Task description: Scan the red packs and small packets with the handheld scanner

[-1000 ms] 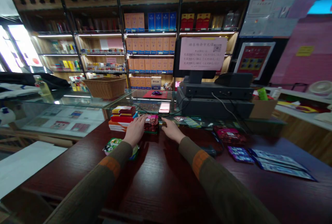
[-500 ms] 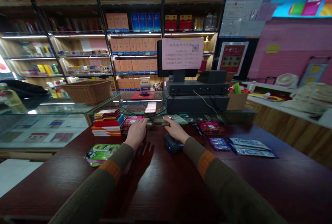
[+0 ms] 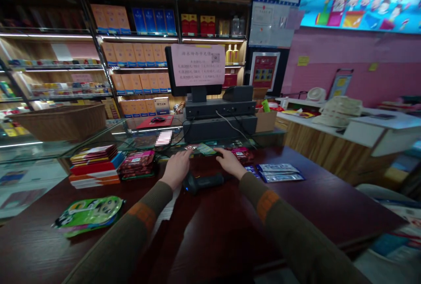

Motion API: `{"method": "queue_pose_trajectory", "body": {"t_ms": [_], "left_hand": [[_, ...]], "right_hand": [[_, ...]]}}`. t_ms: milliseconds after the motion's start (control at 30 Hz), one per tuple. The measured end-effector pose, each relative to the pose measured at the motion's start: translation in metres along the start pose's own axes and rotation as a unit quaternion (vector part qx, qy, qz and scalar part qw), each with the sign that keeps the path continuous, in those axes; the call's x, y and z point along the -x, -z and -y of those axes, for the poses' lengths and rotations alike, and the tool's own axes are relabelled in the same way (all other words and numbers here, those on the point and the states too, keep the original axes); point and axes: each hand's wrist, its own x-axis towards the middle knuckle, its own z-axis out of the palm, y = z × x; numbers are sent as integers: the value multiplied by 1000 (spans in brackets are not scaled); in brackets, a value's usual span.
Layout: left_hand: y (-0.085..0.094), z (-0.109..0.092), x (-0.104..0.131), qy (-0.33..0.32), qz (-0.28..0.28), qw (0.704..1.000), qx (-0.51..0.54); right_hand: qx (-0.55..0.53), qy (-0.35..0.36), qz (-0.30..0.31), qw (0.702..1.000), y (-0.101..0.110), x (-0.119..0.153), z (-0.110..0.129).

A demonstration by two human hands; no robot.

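Observation:
My left hand (image 3: 176, 169) reaches forward over the dark wooden counter (image 3: 210, 240), fingers stretched out, beside the head of a black barcode scanner (image 3: 204, 182). Its fingertips are close to a small reddish packet (image 3: 190, 148); contact cannot be made out. My right hand (image 3: 230, 163) is right of the scanner, finger and thumb apart, near a flat green packet (image 3: 205, 149). Neither hand visibly holds anything. Dark pink packets (image 3: 137, 163) lie left of my left hand, and another pink packet (image 3: 242, 154) is just behind my right hand.
Stacked red and orange boxes (image 3: 95, 167) and a green panda packet (image 3: 90, 214) are at left. Blue-white packets (image 3: 279, 172) lie at right. Behind stand a glass case, a cash register (image 3: 219, 126) with a monitor, and a wicker basket (image 3: 62, 121).
The view has turned right. My left hand has moved right, from beside the pink packets to the scanner's head. My right hand has moved off the scanner, to its right.

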Motion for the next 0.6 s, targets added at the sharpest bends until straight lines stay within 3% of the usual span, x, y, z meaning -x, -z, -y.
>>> {"method": "queue_pose_trajectory", "body": {"t_ms": [300,600], "left_hand": [[-11,-55,-31,-32,43,998,23],[-26,-97,-54,-63,59,995,44]], "right_hand": [[-20,-36,-43,998,35,5,-55],[13,-63,-75,995,66,10,-96]]}}
